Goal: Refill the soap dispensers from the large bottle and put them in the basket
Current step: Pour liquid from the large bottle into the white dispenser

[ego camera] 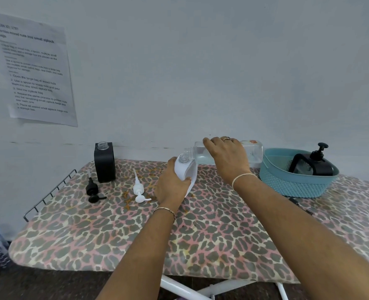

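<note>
Blue basket (296, 182) holds 1 black dispenser (313, 164); white dispenser (184, 167) uncapped.

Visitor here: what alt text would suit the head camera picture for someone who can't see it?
The right hand tips a large clear bottle over the open neck of a white dispenser gripped by the left hand. An uncapped black dispenser stands nearby; a capped one sits in the blue basket.

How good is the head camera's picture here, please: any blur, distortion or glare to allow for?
Head view: light is soft and even, no glare; wide-angle bending curves the table edges and tilts the wall notice, whose small print is smeared; the clear large bottle blends into the pale wall.
</note>
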